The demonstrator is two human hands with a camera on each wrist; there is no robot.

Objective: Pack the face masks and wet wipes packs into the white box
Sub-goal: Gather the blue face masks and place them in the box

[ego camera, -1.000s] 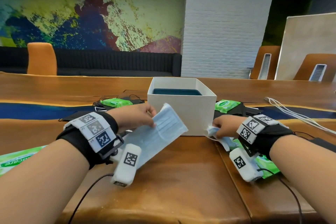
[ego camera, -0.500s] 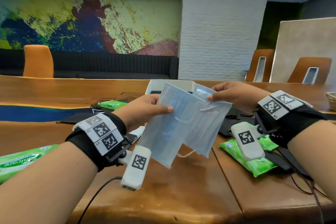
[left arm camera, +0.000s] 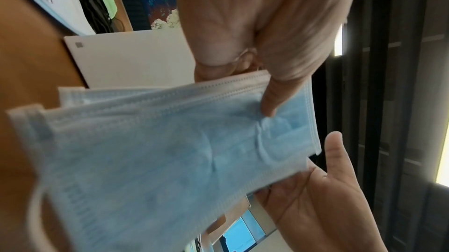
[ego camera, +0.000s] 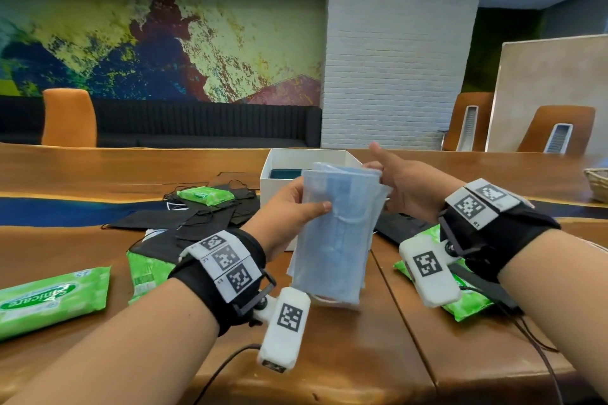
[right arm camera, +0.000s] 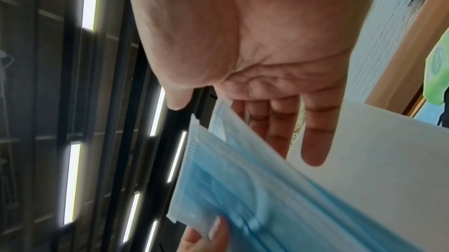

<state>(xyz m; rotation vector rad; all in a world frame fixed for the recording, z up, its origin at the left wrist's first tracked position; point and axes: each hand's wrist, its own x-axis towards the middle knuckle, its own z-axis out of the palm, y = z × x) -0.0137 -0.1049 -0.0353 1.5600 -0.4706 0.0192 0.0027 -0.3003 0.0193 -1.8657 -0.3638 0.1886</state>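
Observation:
A stack of light blue face masks (ego camera: 335,233) hangs upright above the table, just in front of the white box (ego camera: 279,163). My left hand (ego camera: 316,207) pinches the stack's left side, thumb on the front (left arm camera: 268,102). My right hand (ego camera: 385,174) is open, its straight fingers (right arm camera: 314,146) against the stack's upper right edge (right arm camera: 218,160) and the thumb raised. Green wet wipes packs lie at far left (ego camera: 52,302), under my left wrist (ego camera: 148,273), behind on black masks (ego camera: 205,196) and under my right wrist (ego camera: 467,302). The box is open, with a dark bottom.
Black face masks (ego camera: 184,220) are spread left of the box, with more to its right (ego camera: 398,223). A wicker basket (ego camera: 597,182) sits at the table's right edge. Cables trail from both wrists. Orange chairs stand beyond the far side of the wooden table (ego camera: 98,171).
One second ago each hand held blue masks low by the box. They lifted, came together, and the masks now form one upright stack in my left hand; my right hand has let go.

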